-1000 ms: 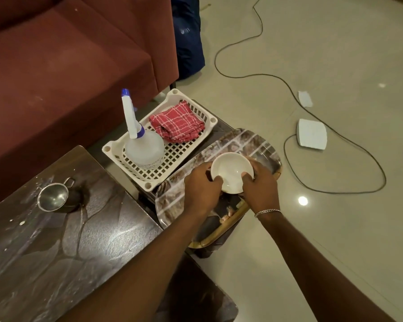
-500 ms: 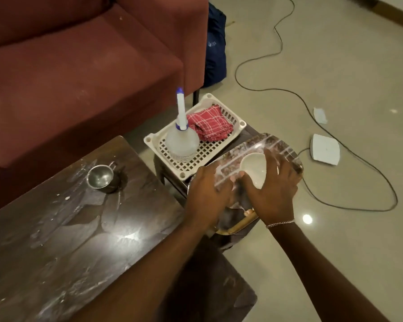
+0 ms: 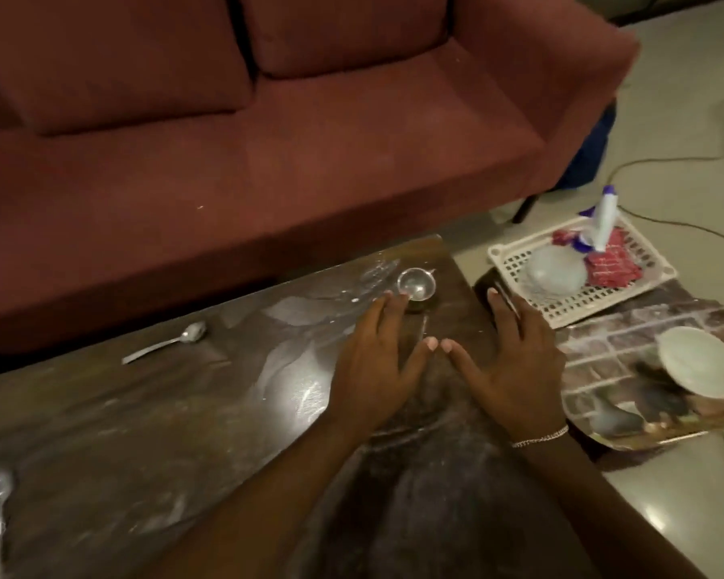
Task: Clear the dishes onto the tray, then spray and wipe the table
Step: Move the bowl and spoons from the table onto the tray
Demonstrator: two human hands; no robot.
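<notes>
Bare forearms, silver chain bracelet (image 3: 540, 437)

Likely a home living room, maroon sofa (image 3: 268, 140), low table (image 3: 143, 432)

Dim, warm light is falling from overhead, leaving a white glare patch on the glossy table (image 3: 143, 432) just left of the left hand's (image 3: 377, 369) fingers. Motion blur is smearing everything, worst on the bottle (image 3: 605, 219) and bowl (image 3: 699, 365) right of the right hand's (image 3: 515, 369) fingers. Wide-angle bending is curving the sofa (image 3: 352, 160) beyond the fingertips.
</notes>
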